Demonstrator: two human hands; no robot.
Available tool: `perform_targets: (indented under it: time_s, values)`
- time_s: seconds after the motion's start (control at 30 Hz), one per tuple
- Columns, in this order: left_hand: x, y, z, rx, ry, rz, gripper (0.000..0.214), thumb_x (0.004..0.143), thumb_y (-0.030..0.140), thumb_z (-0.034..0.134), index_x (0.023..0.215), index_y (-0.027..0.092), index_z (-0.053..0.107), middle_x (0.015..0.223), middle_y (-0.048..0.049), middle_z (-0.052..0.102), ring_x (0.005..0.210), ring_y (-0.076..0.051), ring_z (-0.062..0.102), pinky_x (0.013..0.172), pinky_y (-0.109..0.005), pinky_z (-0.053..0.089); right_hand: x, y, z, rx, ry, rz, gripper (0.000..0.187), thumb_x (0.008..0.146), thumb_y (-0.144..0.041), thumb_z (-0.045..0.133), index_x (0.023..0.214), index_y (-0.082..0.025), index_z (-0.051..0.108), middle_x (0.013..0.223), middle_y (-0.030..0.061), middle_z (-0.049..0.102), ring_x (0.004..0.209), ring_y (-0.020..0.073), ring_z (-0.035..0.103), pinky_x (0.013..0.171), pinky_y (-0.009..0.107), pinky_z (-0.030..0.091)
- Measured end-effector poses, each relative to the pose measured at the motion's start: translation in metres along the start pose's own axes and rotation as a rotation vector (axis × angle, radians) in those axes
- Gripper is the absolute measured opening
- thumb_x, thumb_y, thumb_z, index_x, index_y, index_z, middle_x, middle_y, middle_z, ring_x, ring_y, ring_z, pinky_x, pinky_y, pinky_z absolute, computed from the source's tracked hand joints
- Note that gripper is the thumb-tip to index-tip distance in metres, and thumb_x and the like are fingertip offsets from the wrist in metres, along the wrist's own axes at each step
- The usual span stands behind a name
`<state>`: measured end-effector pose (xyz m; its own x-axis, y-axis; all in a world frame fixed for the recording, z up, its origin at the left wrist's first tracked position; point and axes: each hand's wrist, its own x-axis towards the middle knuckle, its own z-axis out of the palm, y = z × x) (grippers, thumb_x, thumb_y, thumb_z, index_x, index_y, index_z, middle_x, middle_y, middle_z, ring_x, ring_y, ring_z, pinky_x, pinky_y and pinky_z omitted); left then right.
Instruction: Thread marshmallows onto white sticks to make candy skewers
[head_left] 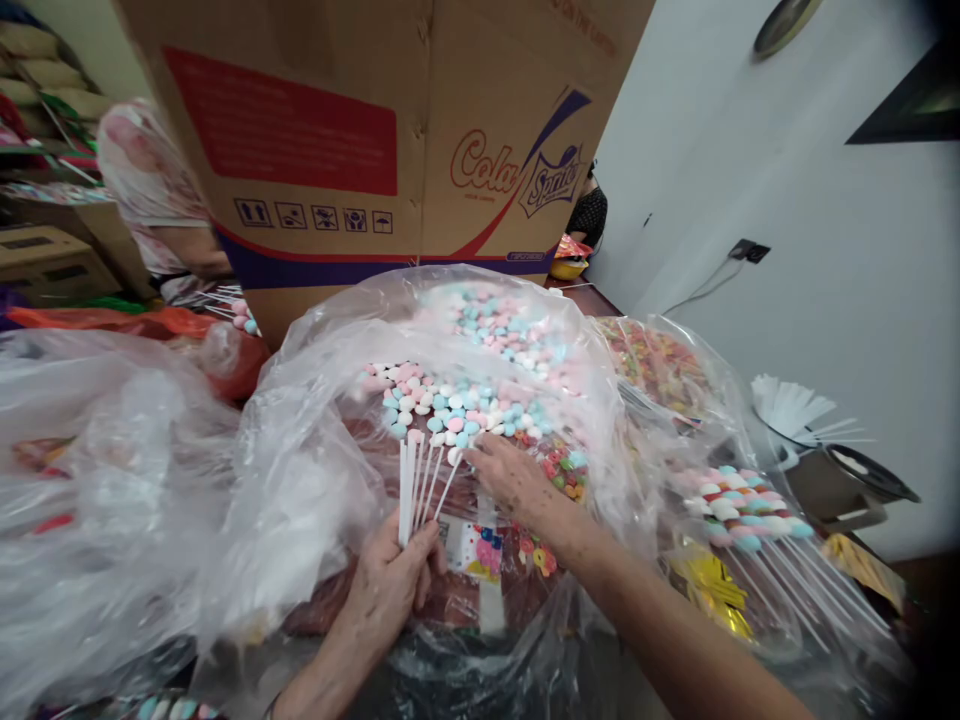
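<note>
I have a big cardboard carton (300, 120) standing just behind the open plastic bag (296, 480). Left of the bag spreads crumpled clear plastic (112, 480); beyond it, far back on the left, I see a person in a pale pink-and-white top (154, 165). Right of the bag lie filled candy sticks (742, 508), strung with pink, white and blue pieces. My right hand (506, 475) reaches into the bag's mouth, fingertips drawn close at a small white candy by a stick's tip; I can't tell whether they are clamped on it. My left hand (397, 565), at the near edge of the bag, is closed around a fanned bunch of white sticks (420, 490) pointing up toward the bag's interior. Smallest are the loose pastel candies (454, 405), heaped inside the bag, just past the sticks' tips.
</note>
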<state>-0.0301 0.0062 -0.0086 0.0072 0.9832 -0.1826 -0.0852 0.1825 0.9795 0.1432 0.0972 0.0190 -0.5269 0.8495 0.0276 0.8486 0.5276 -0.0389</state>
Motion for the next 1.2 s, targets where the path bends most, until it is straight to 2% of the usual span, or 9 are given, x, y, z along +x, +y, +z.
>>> perform_targets:
  time_s: [0.23,0.33,0.47,0.57,0.63,0.77,0.9,1.07,1.2]
  values:
    - [0.001,-0.003,0.001,-0.031,0.006,-0.018,0.029,0.077,0.047,0.059,0.074,0.019,0.054,0.049,0.0048,0.061,0.026,-0.005,0.038,0.031,-0.017,0.018,-0.005,0.030,-0.014,-0.137,-0.013,0.130,0.019,0.090,-0.011,0.051,0.098,-0.017,0.068,0.100,0.0115,0.064,0.097,0.0265,0.056,0.081,0.034,0.045]
    - [0.000,-0.003,0.000,-0.015,0.004,-0.016,0.029,0.078,0.048,0.059,0.075,0.019,0.054,0.049,0.0048,0.061,0.026,-0.005,0.039,0.032,-0.016,0.021,0.012,0.013,-0.020,-0.097,0.048,0.042,0.020,0.093,-0.013,0.049,0.102,-0.017,0.066,0.108,0.0108,0.064,0.104,0.0252,0.055,0.090,0.034,0.044]
    - [0.001,-0.007,-0.001,-0.002,0.022,-0.033,0.032,0.075,0.050,0.062,0.075,0.019,0.055,0.048,0.0048,0.062,0.025,-0.005,0.040,0.031,-0.015,0.022,0.046,-0.016,-0.012,-0.040,0.125,-0.150,0.032,0.095,-0.019,0.048,0.126,-0.018,0.057,0.129,0.0126,0.059,0.114,0.0262,0.052,0.095,0.038,0.044]
    - [0.003,-0.011,-0.001,-0.035,0.035,-0.046,0.035,0.072,0.052,0.065,0.077,0.019,0.056,0.047,0.0053,0.062,0.023,-0.005,0.038,0.030,-0.015,0.019,0.065,-0.018,-0.003,-0.091,0.109,-0.220,0.037,0.092,-0.026,0.054,0.129,-0.021,0.053,0.138,0.0120,0.053,0.116,0.0288,0.051,0.092,0.042,0.046]
    - [0.004,-0.012,0.000,-0.036,0.045,-0.034,0.035,0.073,0.053,0.065,0.076,0.019,0.055,0.048,0.0050,0.062,0.023,-0.005,0.038,0.031,-0.015,0.019,0.067,-0.011,0.001,-0.132,0.072,-0.232,0.032,0.091,-0.027,0.055,0.122,-0.020,0.057,0.133,0.0117,0.056,0.113,0.0290,0.052,0.090,0.043,0.046]
    - [0.001,-0.008,0.001,-0.017,0.045,-0.015,0.034,0.076,0.052,0.062,0.074,0.019,0.056,0.048,0.0048,0.062,0.025,-0.005,0.038,0.033,-0.016,0.019,0.051,0.006,-0.002,-0.138,0.016,-0.142,0.019,0.092,-0.019,0.051,0.106,-0.015,0.064,0.108,0.0118,0.066,0.104,0.0255,0.057,0.091,0.039,0.046]
    - [0.001,-0.005,-0.001,-0.008,0.007,-0.036,0.034,0.075,0.053,0.063,0.069,0.020,0.055,0.048,0.0041,0.062,0.025,-0.006,0.038,0.032,-0.018,0.022,0.024,0.026,-0.012,0.053,-0.045,-0.121,0.018,0.092,-0.015,0.051,0.101,-0.015,0.068,0.103,0.0101,0.070,0.102,0.0207,0.061,0.092,0.032,0.045]
    - [0.001,-0.005,-0.002,-0.017,-0.047,-0.034,0.034,0.076,0.052,0.063,0.071,0.018,0.057,0.050,0.0038,0.063,0.027,-0.004,0.039,0.033,-0.016,0.022,-0.006,0.054,-0.022,0.311,0.177,0.159,0.026,0.092,-0.023,0.048,0.111,-0.021,0.067,0.114,0.0078,0.069,0.104,0.0199,0.062,0.090,0.032,0.046]
    - [0.001,-0.005,-0.001,-0.022,-0.087,-0.039,0.033,0.076,0.050,0.063,0.073,0.018,0.058,0.051,0.0037,0.063,0.028,-0.004,0.039,0.034,-0.016,0.025,-0.029,0.066,-0.030,0.297,0.175,0.305,0.021,0.087,-0.018,0.046,0.085,-0.020,0.067,0.083,0.0033,0.069,0.078,0.0170,0.061,0.072,0.026,0.043]
